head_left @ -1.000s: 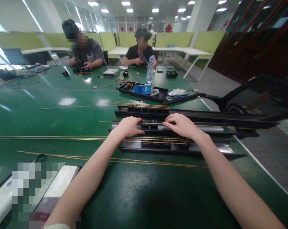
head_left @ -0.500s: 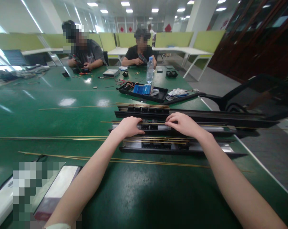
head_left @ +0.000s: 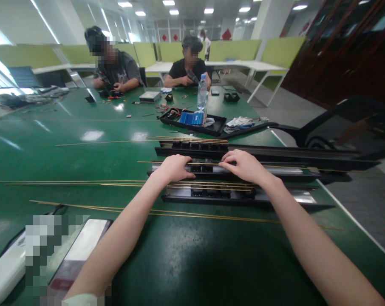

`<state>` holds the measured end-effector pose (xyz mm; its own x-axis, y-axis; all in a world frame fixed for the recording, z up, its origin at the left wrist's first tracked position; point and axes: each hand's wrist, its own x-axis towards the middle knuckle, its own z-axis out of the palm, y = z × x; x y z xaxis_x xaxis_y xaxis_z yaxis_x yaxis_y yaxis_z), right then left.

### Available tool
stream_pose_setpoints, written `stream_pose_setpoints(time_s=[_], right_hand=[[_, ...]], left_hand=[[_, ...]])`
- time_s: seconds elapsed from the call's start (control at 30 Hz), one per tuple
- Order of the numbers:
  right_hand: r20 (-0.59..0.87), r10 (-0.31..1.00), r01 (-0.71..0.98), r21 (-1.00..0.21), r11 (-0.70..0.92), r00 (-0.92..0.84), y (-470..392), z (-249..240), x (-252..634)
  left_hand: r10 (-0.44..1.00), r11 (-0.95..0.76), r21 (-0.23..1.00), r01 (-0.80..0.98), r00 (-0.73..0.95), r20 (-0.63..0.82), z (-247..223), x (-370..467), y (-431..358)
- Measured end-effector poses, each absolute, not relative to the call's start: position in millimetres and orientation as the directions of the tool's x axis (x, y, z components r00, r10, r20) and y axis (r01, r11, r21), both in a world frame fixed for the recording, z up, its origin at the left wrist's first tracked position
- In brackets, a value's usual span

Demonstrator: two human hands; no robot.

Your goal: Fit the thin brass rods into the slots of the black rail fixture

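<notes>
A thin brass-coloured rod (head_left: 208,163) runs along the middle black channel (head_left: 294,171), above small black blocks (head_left: 206,167) seated inside it. My left hand (head_left: 176,167) straddles this channel left of the blocks, its thumb on the near wall and fingers at the far side, gripping it. On the right of the blocks, my right hand (head_left: 243,165) has thumb and fingertips pinched at the rod. A nearer channel (head_left: 211,202) and a farther channel (head_left: 291,153) lie parallel, with similar rods across their blocks.
Loose rods (head_left: 192,215) lie on the green table (head_left: 186,255). A phone-like slab (head_left: 84,242) is at front left. Beyond the channels are a black tray (head_left: 216,127), a water bottle (head_left: 202,92) and gloves (head_left: 240,123). Two people sit across the table.
My right hand's fingertips have shifted slightly left along the rod towards the blocks. My left hand stays at the channel. The view has moved a little.
</notes>
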<state>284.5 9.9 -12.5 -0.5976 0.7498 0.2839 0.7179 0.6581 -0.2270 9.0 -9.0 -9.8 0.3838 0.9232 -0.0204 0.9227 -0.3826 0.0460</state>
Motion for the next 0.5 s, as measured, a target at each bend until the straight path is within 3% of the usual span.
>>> stream_pose_setpoints(time_s=[0.5], right_hand=[[0.248, 0.747, 0.697, -0.269, 0.664, -0.617, 15, -8, 296]], left_hand=[[0.924, -0.380, 0.057, 0.923, 0.382, -0.023, -8, 8, -11]])
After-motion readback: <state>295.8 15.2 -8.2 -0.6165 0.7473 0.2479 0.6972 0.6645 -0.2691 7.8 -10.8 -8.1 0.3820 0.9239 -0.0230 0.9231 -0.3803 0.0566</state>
